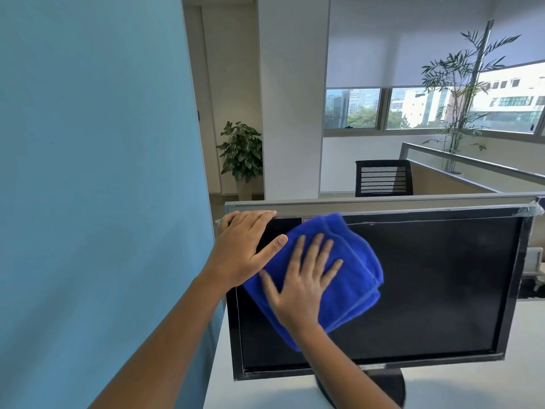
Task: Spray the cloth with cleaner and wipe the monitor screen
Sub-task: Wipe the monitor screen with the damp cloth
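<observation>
A black monitor (427, 287) with a dark screen stands on a white desk. A folded blue cloth (351, 270) lies flat against the upper left part of the screen. My right hand (300, 284) presses on the cloth with its fingers spread, palm flat. My left hand (244, 246) grips the monitor's top left corner, fingers over the top edge and thumb on the front. No cleaner bottle is in view.
A blue partition wall (97, 172) rises close on the left. The white desk (472, 385) carries the monitor's round stand (389, 385). Behind the monitor runs a low cubicle divider (383, 200), with a black mesh chair (383, 178) and potted plants (241, 152) beyond.
</observation>
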Motion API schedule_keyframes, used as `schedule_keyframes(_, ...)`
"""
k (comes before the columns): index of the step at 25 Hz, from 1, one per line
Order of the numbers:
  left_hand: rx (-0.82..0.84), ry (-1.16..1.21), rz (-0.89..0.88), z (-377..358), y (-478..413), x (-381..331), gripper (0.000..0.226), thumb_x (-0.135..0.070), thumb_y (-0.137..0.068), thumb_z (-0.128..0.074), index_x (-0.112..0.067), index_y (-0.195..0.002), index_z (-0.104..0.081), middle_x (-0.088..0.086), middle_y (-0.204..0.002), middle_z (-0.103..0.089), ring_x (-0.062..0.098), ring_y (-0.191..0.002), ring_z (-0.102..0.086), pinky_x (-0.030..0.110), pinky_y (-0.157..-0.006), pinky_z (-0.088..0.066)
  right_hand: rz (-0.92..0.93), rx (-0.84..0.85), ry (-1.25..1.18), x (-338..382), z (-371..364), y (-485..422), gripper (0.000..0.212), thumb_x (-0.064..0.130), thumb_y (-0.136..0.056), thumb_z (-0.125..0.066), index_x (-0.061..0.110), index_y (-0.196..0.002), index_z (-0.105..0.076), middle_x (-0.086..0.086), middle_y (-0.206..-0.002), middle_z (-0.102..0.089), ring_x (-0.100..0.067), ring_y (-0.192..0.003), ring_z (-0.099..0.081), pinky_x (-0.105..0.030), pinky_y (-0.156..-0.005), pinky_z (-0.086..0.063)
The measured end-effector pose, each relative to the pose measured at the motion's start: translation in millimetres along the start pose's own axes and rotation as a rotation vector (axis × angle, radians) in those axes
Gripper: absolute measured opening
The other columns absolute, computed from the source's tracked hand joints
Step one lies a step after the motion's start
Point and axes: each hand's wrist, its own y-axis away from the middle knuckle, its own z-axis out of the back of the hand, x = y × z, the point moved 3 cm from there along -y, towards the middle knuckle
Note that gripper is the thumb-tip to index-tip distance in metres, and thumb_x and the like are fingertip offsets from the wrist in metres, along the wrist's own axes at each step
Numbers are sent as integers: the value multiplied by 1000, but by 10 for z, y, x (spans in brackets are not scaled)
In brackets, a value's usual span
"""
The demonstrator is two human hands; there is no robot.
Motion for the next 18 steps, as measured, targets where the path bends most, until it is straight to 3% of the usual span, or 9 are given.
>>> schedule_keyframes(3,34,67,40,14,-13,14,83,-71,-88,-3,-20,-133,-51,-4,-129,-57,15,-121,-47,32,-105,-19,199,69,64,385,-137,106,83,66,-86,-36,8,-146,-28,-16,-153,-15,-36,-144,-7,-61,-112,-6)
schedule_keyframes(7,63,70,76,12,-15,31,90,-75,-84,3,-23,-133,-51,-6,-132,-56,14,-124,-45,29,-106,-18,300,105,67,490,-216,126,76,65,-89,-34,11,-143,-38,-13,-152,-29,-32,-144,-9,-58,-114,-6)
schedule_keyframes(13,31,55,62,62,-23,-5,86,-71,-87,1,-21,-132,-53,-5,-131,-57,13,-123,-46,25,-100,-18,549,338,130,26,-454,776,80,70,-84,-39,19,-146,-30,-1,-147,-41,-25,-139,-24,-54,-114,4)
schedule_keyframes(18,20,80,70,83,-14,-10,87,-70,-88,3,-22,-132,-54,-6,-130,-58,14,-122,-47,26,-103,-17,612,505,176,-323,-570,1416,75,68,-80,-44,25,-141,-39,5,-142,-43,-20,-132,-33,-53,-114,9)
